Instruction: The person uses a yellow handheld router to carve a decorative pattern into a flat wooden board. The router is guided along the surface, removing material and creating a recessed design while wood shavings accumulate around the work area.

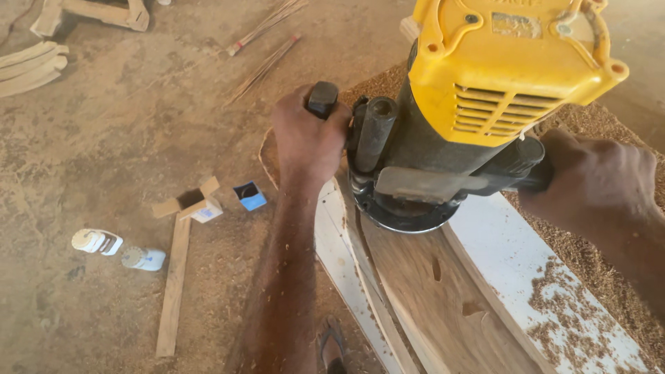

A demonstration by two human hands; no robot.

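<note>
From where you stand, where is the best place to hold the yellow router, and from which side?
Probably by its two dark side handles, one hand from each side: the router stands upright on the wooden board, and the left hand and right hand already grip them so.

Cut off by the top edge: yellow router (509, 66) housing. Hidden beneath its base: the cutting bit. Right hand (592, 180) forearm lost at right edge; curved wooden pieces (28, 66) clipped upper left; sandal (332, 346) clipped at the bottom.
</note>
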